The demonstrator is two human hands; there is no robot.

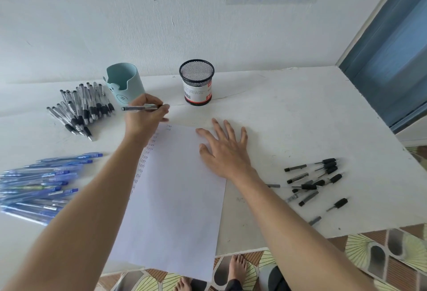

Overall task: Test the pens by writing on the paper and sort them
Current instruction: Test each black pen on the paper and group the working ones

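Presently: left hand (145, 120) pinches a pen (138, 108), upper centre; right hand (225, 152), fingers spread, pins the paper (175, 198). Risk: paper overhangs the table (300, 115) edge and may slide if released.

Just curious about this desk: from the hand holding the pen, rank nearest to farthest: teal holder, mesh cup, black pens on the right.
From the left hand:
1. teal holder, just behind it.
2. mesh cup, back and to the right.
3. black pens, far right near the table edge.
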